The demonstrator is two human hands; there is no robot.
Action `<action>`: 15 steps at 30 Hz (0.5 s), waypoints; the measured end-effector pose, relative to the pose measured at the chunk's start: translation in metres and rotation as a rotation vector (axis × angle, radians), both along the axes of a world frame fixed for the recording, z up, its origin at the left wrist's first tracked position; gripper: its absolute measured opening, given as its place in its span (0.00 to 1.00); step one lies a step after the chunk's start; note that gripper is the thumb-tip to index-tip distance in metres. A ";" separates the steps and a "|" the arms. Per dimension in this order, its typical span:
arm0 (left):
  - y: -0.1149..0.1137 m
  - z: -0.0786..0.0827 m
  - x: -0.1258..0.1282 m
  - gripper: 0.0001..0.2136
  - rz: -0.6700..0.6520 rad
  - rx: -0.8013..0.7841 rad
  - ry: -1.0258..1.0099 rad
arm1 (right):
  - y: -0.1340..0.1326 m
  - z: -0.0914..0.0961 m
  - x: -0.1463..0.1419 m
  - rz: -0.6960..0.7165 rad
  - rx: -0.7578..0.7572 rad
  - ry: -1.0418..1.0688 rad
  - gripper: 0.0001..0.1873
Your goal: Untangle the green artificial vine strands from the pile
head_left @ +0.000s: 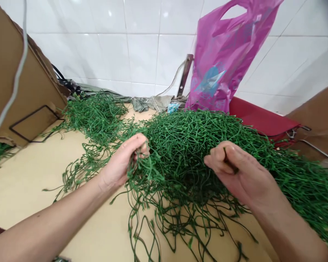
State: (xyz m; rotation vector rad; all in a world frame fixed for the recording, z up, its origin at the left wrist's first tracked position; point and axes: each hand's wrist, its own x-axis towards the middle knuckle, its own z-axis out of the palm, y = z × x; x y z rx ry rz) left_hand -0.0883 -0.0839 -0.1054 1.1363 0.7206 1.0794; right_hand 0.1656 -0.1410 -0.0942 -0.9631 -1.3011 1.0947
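Now L hand [123, 160] & R hand [235, 171] pinch tangled green vines [186, 153]

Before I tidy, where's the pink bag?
In the head view, the pink plastic bag stands upper right against the white tiles, behind the green vines, beside a red case.

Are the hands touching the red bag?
No, the left hand and right hand hold tangled green vines, away from the red bag.

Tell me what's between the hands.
The head view shows a tangled mass of green artificial vines between the left hand and right hand.
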 end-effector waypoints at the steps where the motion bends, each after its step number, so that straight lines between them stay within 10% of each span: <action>1: 0.000 0.001 0.000 0.14 0.013 0.035 0.049 | 0.002 0.001 0.003 -0.083 0.041 -0.092 0.14; 7: -0.022 0.008 0.008 0.17 -0.094 0.327 0.385 | -0.003 0.002 -0.014 -0.490 0.362 -0.709 0.13; 15: -0.037 0.014 0.019 0.09 -0.151 0.635 0.684 | -0.016 -0.002 -0.049 -0.296 0.451 -0.773 0.04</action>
